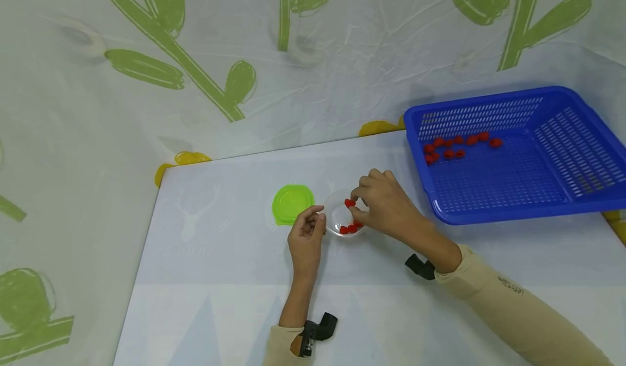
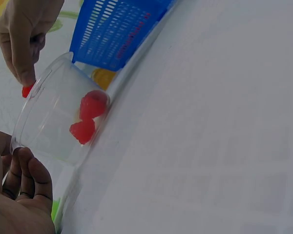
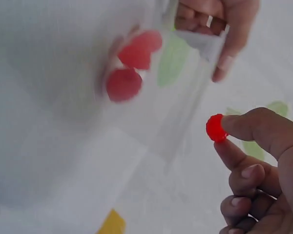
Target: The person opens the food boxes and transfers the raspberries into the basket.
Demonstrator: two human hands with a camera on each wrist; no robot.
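Note:
A clear plastic container (image 1: 336, 215) stands on the table with several red raspberries (image 1: 352, 228) at its bottom. My left hand (image 1: 307, 241) pinches the container's rim between thumb and fingers, seen closer in the left wrist view. Over the opening, my right hand (image 1: 386, 203) holds one raspberry (image 3: 216, 127) between thumb and index finger, its other fingers curled. In the left wrist view that berry is just above the rim. A bright green lid (image 1: 292, 202) lies to the left of the container, behind my left hand.
A blue perforated basket (image 1: 518, 186) stands at the right rear, with several raspberries (image 1: 449, 153) along its left side. White cloth with leaf prints (image 1: 323, 83) hangs behind the table (image 1: 220, 246). A black wrist camera (image 1: 420, 267) sits below the right wrist.

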